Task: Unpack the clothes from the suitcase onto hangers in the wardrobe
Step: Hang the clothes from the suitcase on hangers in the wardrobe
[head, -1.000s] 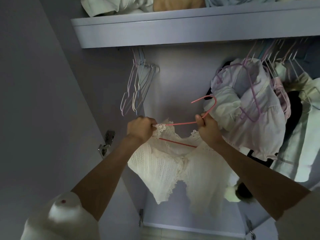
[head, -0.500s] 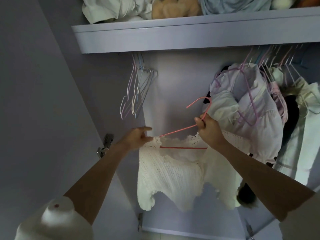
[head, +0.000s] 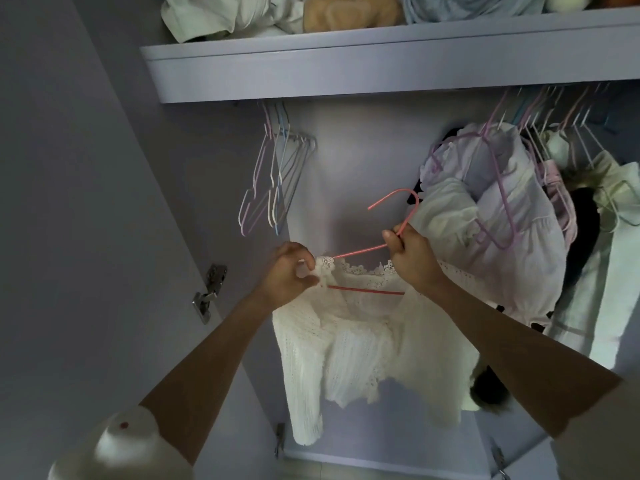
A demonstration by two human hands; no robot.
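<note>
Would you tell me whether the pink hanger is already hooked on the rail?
Not hooked: the pink hanger is held by the right hand, its hook in open air.

Dim, soft, wide-angle edge distortion

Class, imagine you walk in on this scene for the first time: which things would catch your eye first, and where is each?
At the centre, a cream knitted lace-trimmed top hangs on a pink wire hanger; the right hand grips the hanger's neck and the left hand pinches the top's shoulder. Upper left hangs a cluster of bare pastel wire hangers; at right, crowded pale hung garments.
</note>
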